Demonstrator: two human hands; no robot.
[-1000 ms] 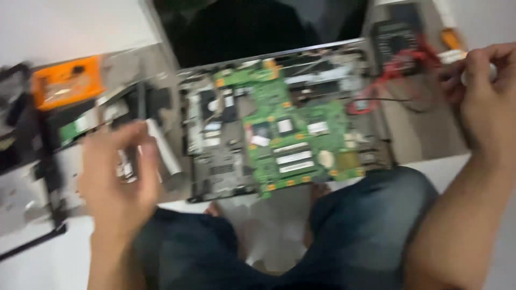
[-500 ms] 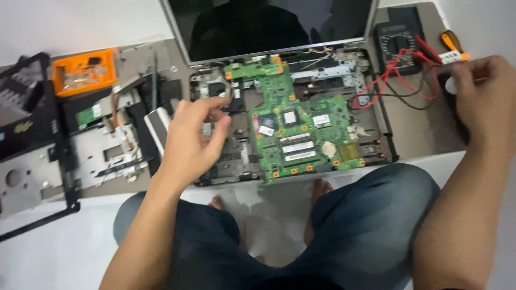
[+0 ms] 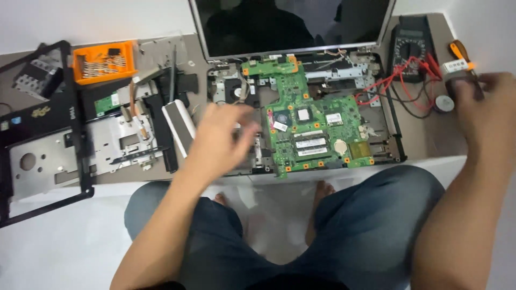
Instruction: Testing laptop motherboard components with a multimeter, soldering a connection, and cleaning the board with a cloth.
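Note:
An opened laptop base (image 3: 395, 145) lies on the low table in front of me, with a green motherboard (image 3: 312, 129) exposed in it. The dark screen (image 3: 290, 24) stands up behind it. My left hand (image 3: 220, 137) hovers blurred over the left part of the base, just left of the motherboard, with its fingers apart and nothing in them. My right hand (image 3: 494, 107) is at the far right edge of the table, its fingers curled next to an orange-handled screwdriver (image 3: 459, 51). Blur hides whether it grips anything.
A black multimeter (image 3: 411, 45) with red and black leads (image 3: 384, 91) sits at the back right. An orange tray of screws (image 3: 105, 62), a black frame (image 3: 75, 129), a metal plate (image 3: 64, 156) and a silver strip (image 3: 180, 126) lie on the left. My knees are below the table edge.
My left hand has moved right from the loose parts to the laptop base. The right hand has stayed by the screwdriver. The camera has tilted down slightly.

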